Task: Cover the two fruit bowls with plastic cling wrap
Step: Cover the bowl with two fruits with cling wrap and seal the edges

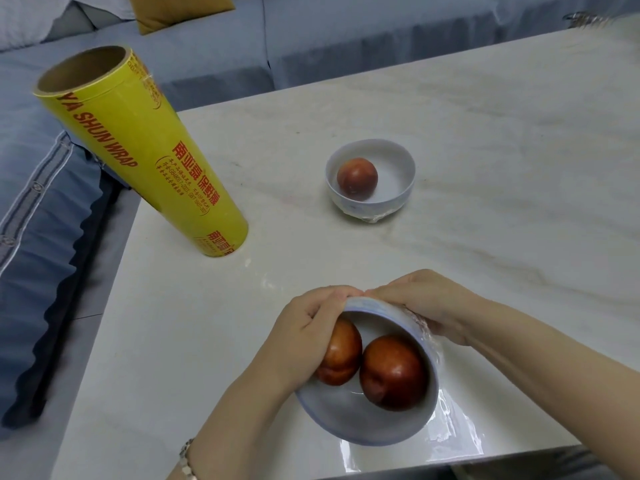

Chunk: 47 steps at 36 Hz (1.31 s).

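The near bowl (363, 420) sits tilted at the front edge of the worktop (450, 133), with two fruits (394, 372) inside. The left hand (311, 327) and right hand (426, 303) each keep a closed grip on its far rim. Draw the cling wrap (457, 431) taut, then press it against the wall.

Yellow wrap roll (145, 161) red lettering, white bowls (370, 181), red-brown fruit (393, 372), cream marbled table (450, 133)

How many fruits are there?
3. One fruit sits in the far bowl. Two lie in the near bowl that the left hand and right hand hold; the left hand partly covers one.
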Motion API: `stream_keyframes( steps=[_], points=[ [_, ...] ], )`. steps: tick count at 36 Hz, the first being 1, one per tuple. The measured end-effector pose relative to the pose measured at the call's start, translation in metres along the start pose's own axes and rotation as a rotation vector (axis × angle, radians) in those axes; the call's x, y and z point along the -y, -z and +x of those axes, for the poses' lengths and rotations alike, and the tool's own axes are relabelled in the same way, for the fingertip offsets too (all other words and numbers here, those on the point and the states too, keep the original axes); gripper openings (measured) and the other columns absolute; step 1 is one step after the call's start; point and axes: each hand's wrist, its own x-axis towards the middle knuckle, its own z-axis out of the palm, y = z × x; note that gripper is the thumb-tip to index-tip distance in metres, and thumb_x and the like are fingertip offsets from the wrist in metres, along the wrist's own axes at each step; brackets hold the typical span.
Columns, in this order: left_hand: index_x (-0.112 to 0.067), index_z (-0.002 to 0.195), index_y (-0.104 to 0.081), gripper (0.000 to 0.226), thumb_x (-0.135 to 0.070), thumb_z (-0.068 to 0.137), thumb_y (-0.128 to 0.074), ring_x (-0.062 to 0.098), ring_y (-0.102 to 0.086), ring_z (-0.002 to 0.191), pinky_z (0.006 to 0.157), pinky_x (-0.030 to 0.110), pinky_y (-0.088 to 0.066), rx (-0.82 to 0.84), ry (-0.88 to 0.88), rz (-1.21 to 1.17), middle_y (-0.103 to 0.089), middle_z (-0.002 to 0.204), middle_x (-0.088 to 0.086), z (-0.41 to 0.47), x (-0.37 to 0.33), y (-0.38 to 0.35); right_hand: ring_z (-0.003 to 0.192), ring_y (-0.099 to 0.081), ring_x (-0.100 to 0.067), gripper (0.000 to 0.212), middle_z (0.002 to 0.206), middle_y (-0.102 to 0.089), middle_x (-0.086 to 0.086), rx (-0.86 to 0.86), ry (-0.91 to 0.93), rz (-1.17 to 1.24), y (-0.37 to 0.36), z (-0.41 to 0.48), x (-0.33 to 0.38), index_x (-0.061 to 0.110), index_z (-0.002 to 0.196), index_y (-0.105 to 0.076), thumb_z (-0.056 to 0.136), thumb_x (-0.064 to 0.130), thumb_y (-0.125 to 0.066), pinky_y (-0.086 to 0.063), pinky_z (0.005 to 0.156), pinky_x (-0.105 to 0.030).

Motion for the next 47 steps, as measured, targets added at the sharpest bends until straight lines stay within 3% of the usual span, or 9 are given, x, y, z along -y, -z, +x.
stream_keyframes(
  steps=[4, 8, 11, 17, 26, 31, 36, 43, 47],
  points=[
    [-0.039, 0.081, -0.070, 0.032, -0.034, 0.084, -0.038, 0.001, -0.063, 0.095, 0.087, 0.019, -0.047, 0.024, 0.011, 0.026, -0.071, 0.092, -0.018, 0.002, 0.001, -0.002, 0.059, -0.052, -0.013, 0.006, 0.067, -0.062, -0.007, -0.092, 0.097, -0.147, 0.007, -0.002, -0.011, 0.010, 0.068, -0.071, 0.074, 0.010, -0.070, -0.042, 0.049, -0.016],
    [-0.039, 0.079, -0.071, 0.034, -0.036, 0.084, -0.038, 0.002, -0.064, 0.095, 0.087, 0.021, -0.047, -0.006, 0.035, -0.001, -0.072, 0.091, -0.017, 0.004, 0.004, 0.001, 0.062, -0.060, 0.006, 0.024, 0.068, -0.069, 0.009, -0.333, 0.465, 0.060, 0.022, -0.017, -0.010, 0.027, 0.071, -0.069, 0.082, 0.007, -0.063, -0.044, 0.063, -0.003],
    [-0.034, 0.083, -0.072, 0.034, -0.038, 0.083, -0.038, 0.004, -0.065, 0.094, 0.087, 0.021, -0.047, -0.022, 0.034, -0.006, -0.072, 0.090, -0.014, 0.004, 0.006, 0.001, 0.083, -0.061, 0.014, 0.021, 0.088, -0.070, 0.027, -0.202, 0.624, -0.031, 0.019, -0.037, -0.004, 0.028, 0.080, -0.071, 0.088, 0.016, -0.056, -0.039, 0.076, 0.001],
    [-0.039, 0.081, -0.071, 0.036, -0.038, 0.085, -0.035, 0.000, -0.064, 0.091, 0.078, 0.009, -0.044, -0.043, 0.037, 0.032, -0.072, 0.088, -0.018, 0.002, 0.003, 0.000, 0.103, -0.055, 0.013, 0.031, 0.106, -0.066, 0.027, -0.016, 0.513, -0.280, 0.001, -0.036, -0.014, 0.030, 0.102, -0.069, 0.093, 0.039, -0.041, -0.040, 0.093, -0.011],
    [-0.026, 0.079, -0.075, 0.035, -0.034, 0.096, -0.045, 0.001, -0.065, 0.088, 0.075, 0.009, -0.046, -0.164, 0.140, -0.038, -0.074, 0.085, -0.014, -0.002, 0.003, 0.004, 0.074, -0.060, -0.015, 0.087, 0.078, -0.066, -0.005, 0.099, 0.249, -0.187, 0.011, -0.030, -0.017, 0.003, 0.079, -0.065, 0.066, 0.080, -0.027, -0.044, 0.083, -0.026],
    [-0.024, 0.077, -0.073, 0.036, -0.032, 0.096, -0.043, 0.006, -0.066, 0.080, 0.067, 0.018, -0.047, -0.344, 0.279, -0.128, -0.073, 0.081, -0.010, -0.003, 0.001, 0.000, 0.078, -0.069, -0.010, 0.052, 0.087, -0.075, 0.000, 0.095, 0.210, 0.201, 0.018, -0.039, -0.028, 0.020, 0.091, -0.073, 0.070, 0.057, -0.043, -0.055, 0.073, -0.019],
    [-0.024, 0.071, -0.067, 0.038, -0.032, 0.097, -0.041, -0.001, -0.063, 0.064, 0.055, 0.014, -0.047, -0.419, 0.351, -0.236, -0.069, 0.063, -0.013, -0.009, -0.003, -0.016, 0.087, -0.065, -0.005, 0.027, 0.099, -0.072, 0.002, -0.053, 0.369, 0.080, 0.012, -0.045, -0.024, 0.022, 0.091, -0.073, 0.092, 0.026, -0.047, -0.051, 0.082, -0.024],
    [-0.020, 0.070, -0.057, 0.029, -0.007, 0.092, -0.043, 0.006, -0.054, 0.082, 0.071, 0.009, -0.040, -0.204, 0.206, 0.040, -0.061, 0.088, -0.001, 0.001, 0.002, 0.003, 0.080, -0.068, -0.007, 0.017, 0.089, -0.075, 0.002, -0.071, 0.337, 0.173, 0.010, -0.042, -0.019, 0.018, 0.088, -0.076, 0.086, 0.022, -0.059, -0.054, 0.071, -0.019],
    [-0.021, 0.071, -0.061, 0.022, -0.027, 0.091, -0.053, -0.006, -0.055, 0.069, 0.064, 0.002, -0.039, -0.067, 0.177, -0.002, -0.063, 0.076, -0.010, 0.009, -0.004, 0.014, 0.069, -0.067, 0.001, 0.011, 0.079, -0.075, 0.009, -0.086, 0.355, 0.155, 0.003, -0.037, -0.010, 0.019, 0.081, -0.076, 0.082, 0.020, -0.066, -0.049, 0.059, -0.011]
  ],
)
